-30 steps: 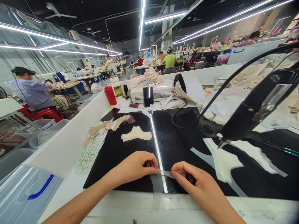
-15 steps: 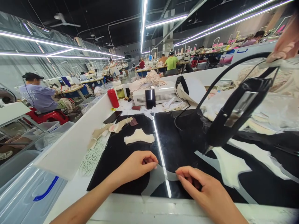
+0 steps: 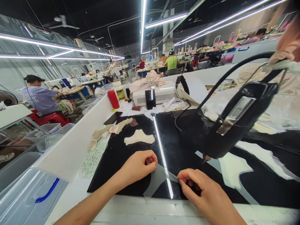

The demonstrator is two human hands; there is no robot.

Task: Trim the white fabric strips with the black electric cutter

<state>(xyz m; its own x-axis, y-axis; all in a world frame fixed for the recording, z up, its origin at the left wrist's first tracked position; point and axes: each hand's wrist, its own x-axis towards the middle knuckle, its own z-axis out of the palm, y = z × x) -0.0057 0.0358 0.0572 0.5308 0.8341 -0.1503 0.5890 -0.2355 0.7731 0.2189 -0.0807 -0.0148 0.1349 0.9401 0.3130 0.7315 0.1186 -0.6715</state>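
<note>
Long white tube lights (image 3: 143, 28) overhead light the bench brightly and evenly, while the ceiling (image 3: 98, 12) behind them falls almost to black. One tube's reflection lays a hard white streak of glare down the glossy black mat (image 3: 180, 140). The wide lens stretches things toward the edges, the far workstations (image 3: 159, 64) look soft, and a pinkish shape (image 3: 287, 43) at upper right is blurred.

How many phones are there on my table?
2: an upright phone before the white box, and a flat phone near the low wall. Scraps could hide more.
</note>
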